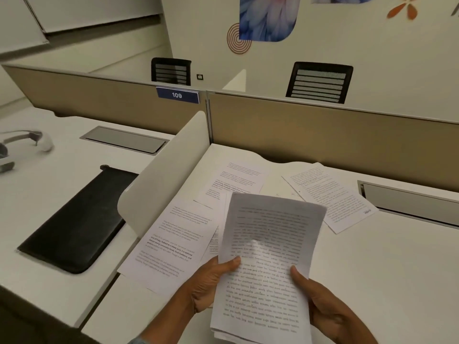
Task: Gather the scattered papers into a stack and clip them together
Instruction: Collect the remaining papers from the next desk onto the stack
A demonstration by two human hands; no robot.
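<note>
— So, both hands are on it: the left hand [211, 284] pinches the left edge of the held sheaf [265, 264], thumb on top, and the right hand [323, 306] grips the right edge the same way.

— Is that one sheet or several?

— Several, I'd say; layered edges show at the bottom. It's lifted off the desk [372, 269] and tilted away from the person, and the top half bows with a crease in the middle.

— What could go wrong?

— The upper part is unsupported, so it could flop over or the inner sheets could slide out of line, since only the thumbs pin them. And three are not yet gathered: a long sheet [171, 242] just beyond the left hand, another sheet [233, 184] farther out behind it, and an angled sheet [330, 194] well past the right hand's fingertips.

— Anything tight about the long one?

— It overhangs the desk's left edge, under the curved white divider [164, 175]. Pulled carelessly, it could snag there or drop into the gap beside the next desk, where a black pouch [74, 219] lies.

— Room to work?

— Plenty right of the right hand: bare desk to square the stack on. A cable hatch [409, 202] sits out beyond it, near the angled sheet. I can't see a clip anywhere.
</note>
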